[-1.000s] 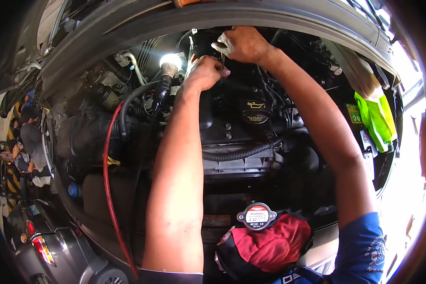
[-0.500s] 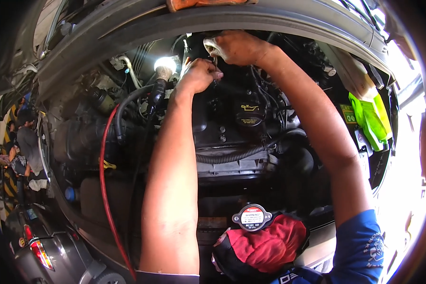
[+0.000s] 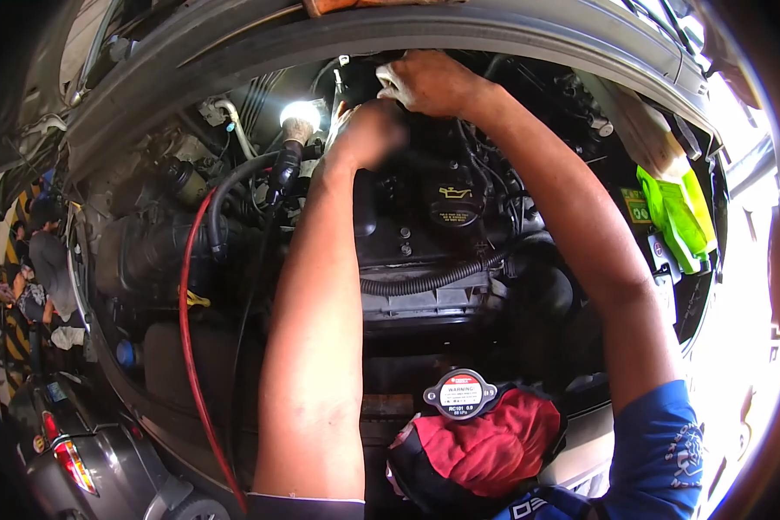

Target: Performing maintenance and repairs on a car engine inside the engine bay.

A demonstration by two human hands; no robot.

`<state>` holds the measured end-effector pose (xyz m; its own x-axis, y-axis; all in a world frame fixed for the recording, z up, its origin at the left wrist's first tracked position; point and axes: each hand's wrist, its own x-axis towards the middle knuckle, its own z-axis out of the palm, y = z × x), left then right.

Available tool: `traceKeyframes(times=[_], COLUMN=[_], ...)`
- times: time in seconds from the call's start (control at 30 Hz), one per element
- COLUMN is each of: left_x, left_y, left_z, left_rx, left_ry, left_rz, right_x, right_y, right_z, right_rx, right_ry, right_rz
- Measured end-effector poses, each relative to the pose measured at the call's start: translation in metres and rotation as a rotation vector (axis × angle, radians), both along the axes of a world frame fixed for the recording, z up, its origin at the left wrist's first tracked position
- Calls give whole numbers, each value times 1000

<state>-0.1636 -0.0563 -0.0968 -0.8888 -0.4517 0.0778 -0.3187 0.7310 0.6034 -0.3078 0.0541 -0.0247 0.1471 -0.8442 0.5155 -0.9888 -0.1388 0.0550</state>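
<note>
Both my arms reach deep into the engine bay, to the back of the black engine cover (image 3: 399, 221). My left hand (image 3: 368, 137) is beside the glowing work lamp (image 3: 299, 126); a blur covers its fingertips, so their grip does not show. Just right of it and a little higher, my right hand (image 3: 433, 82) is closed, knuckles up. A pale patch (image 3: 393, 87) shows at its curled fingers, but what they hold is hidden. The black oil filler cap (image 3: 456, 204) lies nearer than both hands.
A radiator cap (image 3: 462, 393) rests by a red cloth (image 3: 494, 442) at the front. A red hose (image 3: 186, 321) curves down the left side. Overhead is the raised hood's edge (image 3: 390, 36). A bright green bottle-like thing (image 3: 680, 221) stands at right. People (image 3: 48, 251) are far left.
My right hand has risen slightly. My left hand stays at nearly the same spot, its fingers now blurred. The whole view has shifted a little.
</note>
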Motion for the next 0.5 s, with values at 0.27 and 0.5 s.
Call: traceKeyframes(times=[0.27, 0.5], left_x=[5, 5], left_y=[5, 15], left_z=[8, 15], left_rx=[-65, -6], left_ry=[-8, -45], left_rz=[-52, 22], right_x=[-1, 6], right_y=[7, 8], right_z=[14, 12], right_rx=[223, 217], right_ry=[-85, -112], right_rz=[46, -212])
